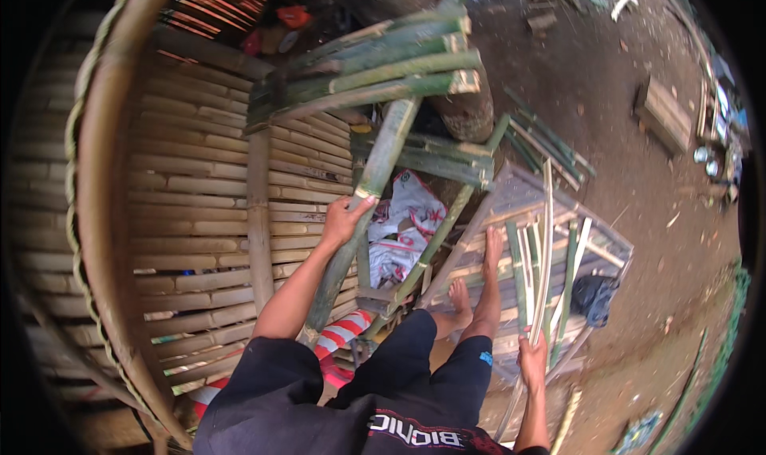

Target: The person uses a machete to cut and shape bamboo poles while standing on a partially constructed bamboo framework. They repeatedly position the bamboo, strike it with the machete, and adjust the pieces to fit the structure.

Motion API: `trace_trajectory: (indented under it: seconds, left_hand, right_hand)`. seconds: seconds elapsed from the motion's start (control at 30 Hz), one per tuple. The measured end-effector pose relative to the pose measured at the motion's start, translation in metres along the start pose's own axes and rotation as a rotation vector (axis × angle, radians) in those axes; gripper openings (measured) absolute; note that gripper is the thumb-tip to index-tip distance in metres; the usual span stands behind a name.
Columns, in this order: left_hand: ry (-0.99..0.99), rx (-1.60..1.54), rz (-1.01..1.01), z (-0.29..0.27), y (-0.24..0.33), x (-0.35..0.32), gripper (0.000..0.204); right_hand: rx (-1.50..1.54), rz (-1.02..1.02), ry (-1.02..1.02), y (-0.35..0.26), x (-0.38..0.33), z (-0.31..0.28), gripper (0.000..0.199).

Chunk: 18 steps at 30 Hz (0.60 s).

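Note:
My left hand [347, 222] is closed round a thick green bamboo pole [387, 148], which slants from beside my thigh up to a row of split green bamboo slats [391, 64]. To the right, my right hand [533, 359] grips a long, thin, pale bamboo strip [547, 247]. That strip stands above several other green and pale bamboo strips [570, 283], lying across a low slatted wooden frame [610, 235]. My bare feet rest at this frame's left side. Whether my right hand holds more than one strip, I cannot tell.
A slatted bamboo platform [199, 215] fills the left side, behind a thick bamboo post [104, 176]. A white and red sack [407, 223] lies between green bamboo rails. A wooden block [664, 116] and a dark bag [594, 297] are at right.

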<state>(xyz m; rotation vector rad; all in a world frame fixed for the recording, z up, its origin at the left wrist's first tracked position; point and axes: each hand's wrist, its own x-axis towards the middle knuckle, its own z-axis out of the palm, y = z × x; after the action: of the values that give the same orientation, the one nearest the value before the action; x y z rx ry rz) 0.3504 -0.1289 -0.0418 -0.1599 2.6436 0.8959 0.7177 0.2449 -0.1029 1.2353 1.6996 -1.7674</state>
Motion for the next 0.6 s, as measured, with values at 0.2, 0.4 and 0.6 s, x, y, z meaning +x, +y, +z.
trace_trajectory:
  seconds: [0.2,0.4,0.6]
  left_hand:
    - [0.332,0.145,0.227,0.004,-0.001,-0.021,0.051]
    - [0.224,-0.523,0.255,0.017,0.077,-0.070,0.044]
    - [0.143,-1.121,-0.022,0.021,0.143,-0.088,0.033]
  right_hand:
    - [-0.200,-0.339,0.124,-0.008,-0.059,-0.012,0.029]
    - [-0.518,-0.600,0.310,-0.082,-0.100,-0.008,0.017]
    - [-0.944,-0.783,-0.029,-0.248,-0.036,0.031,0.038]
